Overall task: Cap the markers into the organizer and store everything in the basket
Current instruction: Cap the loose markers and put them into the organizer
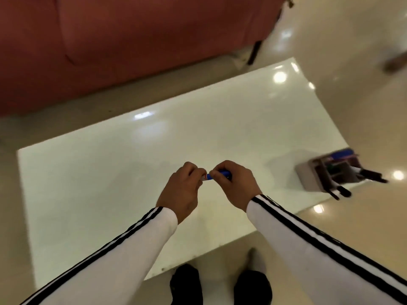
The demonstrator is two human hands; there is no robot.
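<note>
Both hands meet above the middle of the white table (110, 172). My left hand (182, 190) grips the white body of a marker (204, 177), mostly hidden in its fingers. My right hand (233, 183) holds the blue cap (220, 174) at the marker's end; whether the cap is fully seated I cannot tell. At the table's right edge stands a grey organizer (312, 175) with dark compartments. Black-capped markers (370, 173) stick out of it toward the right, and something blue lies at its back. No basket is in view.
A red-brown sofa (110, 51) runs along the far side of the table. Glossy beige floor (352, 62) surrounds the table. My feet in dark shoes (187, 285) stand at the near edge. The picture is blurred at the right.
</note>
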